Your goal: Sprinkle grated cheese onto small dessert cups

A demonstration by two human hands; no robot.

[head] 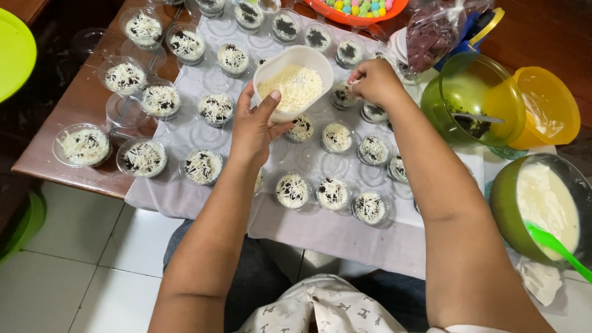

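Note:
My left hand (256, 126) grips a white plastic container (295, 83) of grated cheese, held tilted above the cloth. My right hand (373, 82) is pinched shut, fingertips holding a little grated cheese over a small clear cup (341, 96) with a dark filling. Several small clear cups (292, 190) stand in rows on a pale cloth (320, 231); most carry white shreds on a dark crumb layer, and a few at the back (285, 27) show only dark crumbs.
At the right stand a green bowl of dark crumbs with a spoon (472, 102), an orange tub (549, 105) and a green bowl of white cream with a green spatula (542, 206). A bag of brown pieces (435, 31) and an orange bowl of coloured candies (357, 9) sit behind.

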